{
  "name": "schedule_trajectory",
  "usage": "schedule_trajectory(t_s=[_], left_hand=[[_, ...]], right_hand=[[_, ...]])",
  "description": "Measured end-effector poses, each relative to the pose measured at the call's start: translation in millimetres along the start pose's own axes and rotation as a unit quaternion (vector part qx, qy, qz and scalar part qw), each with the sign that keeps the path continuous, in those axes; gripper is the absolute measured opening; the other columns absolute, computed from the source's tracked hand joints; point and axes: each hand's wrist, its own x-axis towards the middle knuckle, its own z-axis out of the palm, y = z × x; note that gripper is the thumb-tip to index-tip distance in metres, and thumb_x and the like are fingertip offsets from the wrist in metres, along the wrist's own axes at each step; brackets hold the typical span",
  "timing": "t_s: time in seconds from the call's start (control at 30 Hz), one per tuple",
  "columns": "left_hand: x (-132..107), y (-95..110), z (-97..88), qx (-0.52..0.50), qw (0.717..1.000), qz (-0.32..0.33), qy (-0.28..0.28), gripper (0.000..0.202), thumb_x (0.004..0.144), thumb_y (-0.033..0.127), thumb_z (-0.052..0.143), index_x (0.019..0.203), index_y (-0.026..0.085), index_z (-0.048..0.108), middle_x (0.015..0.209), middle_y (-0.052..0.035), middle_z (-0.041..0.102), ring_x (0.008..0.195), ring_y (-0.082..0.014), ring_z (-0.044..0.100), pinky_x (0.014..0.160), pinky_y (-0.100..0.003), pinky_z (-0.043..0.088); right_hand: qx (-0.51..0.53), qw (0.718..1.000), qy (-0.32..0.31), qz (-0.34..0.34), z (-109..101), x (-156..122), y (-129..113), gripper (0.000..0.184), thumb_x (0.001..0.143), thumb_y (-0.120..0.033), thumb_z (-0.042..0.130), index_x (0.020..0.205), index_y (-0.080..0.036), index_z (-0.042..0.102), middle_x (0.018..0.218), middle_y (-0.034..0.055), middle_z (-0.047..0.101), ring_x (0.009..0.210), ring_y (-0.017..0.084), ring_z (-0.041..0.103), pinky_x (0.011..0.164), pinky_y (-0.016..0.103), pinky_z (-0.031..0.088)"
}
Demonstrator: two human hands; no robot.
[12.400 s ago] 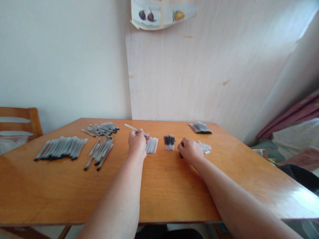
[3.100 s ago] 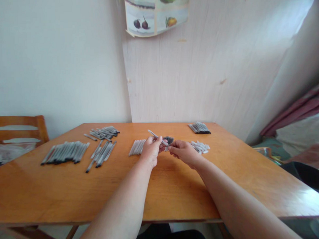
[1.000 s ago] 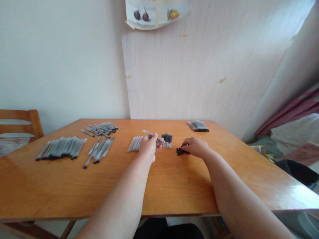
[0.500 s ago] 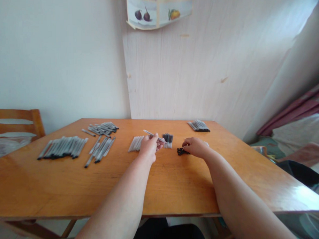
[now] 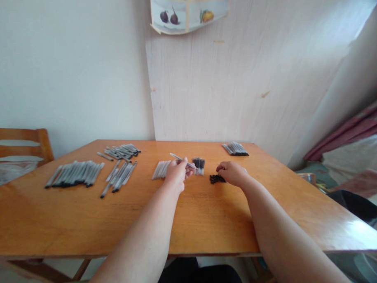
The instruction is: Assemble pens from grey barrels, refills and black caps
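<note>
pens left on table, caps perhaps right

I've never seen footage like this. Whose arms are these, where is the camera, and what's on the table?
There is no machine here: these are a person's two bare arms, filmed by one camera worn on the head, looking forward and down. The left hand holds a thin pale pen tube pinched in its fingers. The right hand has its fingertips at a small heap of black pieces; whether it grips one is hidden. On the wooden table lie sorted groups: a row of grey pens on the left, pale tubes and a dark-tipped bundle in the middle, another pile far right.
</note>
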Motion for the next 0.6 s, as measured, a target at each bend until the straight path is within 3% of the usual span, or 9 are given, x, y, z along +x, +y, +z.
schedule_trajectory(t_s=[0.2, 0.37, 0.5, 0.6], left_hand=[[-1, 0, 1.3, -0.002, 1.000, 0.008, -0.009, 0.017, 0.084, 0.030, 0.058, 0.082, 0.015, 0.053, 0.072, -0.0102, 0.069, 0.060, -0.0149, 0.065, 0.055, -0.024, 0.047], [-4, 0, 3.2, -0.015, 0.999, 0.013, -0.025, 0.017, 0.083, 0.030, 0.059, 0.082, 0.015, 0.052, 0.074, -0.0105, 0.069, 0.061, -0.0152, 0.066, 0.057, -0.025, 0.049], [-2, 2, 2.3, -0.026, 0.999, 0.014, -0.020, 0.016, 0.082, 0.029, 0.060, 0.082, 0.016, 0.052, 0.075, -0.0101, 0.069, 0.063, -0.0161, 0.067, 0.058, -0.026, 0.049], [4, 9, -3.4, -0.054, 0.998, 0.028, 0.018, 0.014, 0.082, 0.027, 0.061, 0.082, 0.016, 0.052, 0.076, -0.0093, 0.069, 0.065, -0.0164, 0.067, 0.059, -0.026, 0.049]], right_hand=[[0.138, 0.983, 0.080, -0.091, 5, -11, -22, 0.022, 0.081, -0.030, 0.048, 0.086, -0.021, 0.067, 0.082, 0.0013, 0.069, 0.076, 0.014, 0.060, 0.065, 0.022, 0.040], [0.238, 0.960, 0.041, -0.138, 16, -22, -43, 0.032, 0.083, -0.046, 0.046, 0.078, -0.019, 0.060, 0.062, -0.0019, 0.058, 0.057, 0.011, 0.052, 0.052, 0.021, 0.037], [0.256, 0.956, 0.040, -0.137, 19, -22, -45, 0.025, 0.081, -0.041, 0.049, 0.074, -0.019, 0.058, 0.060, -0.0030, 0.055, 0.053, 0.010, 0.050, 0.050, 0.020, 0.036], [0.264, 0.957, 0.042, -0.113, 13, -23, -43, 0.022, 0.079, -0.038, 0.050, 0.074, -0.019, 0.059, 0.058, -0.0036, 0.055, 0.052, 0.009, 0.050, 0.050, 0.019, 0.036]])
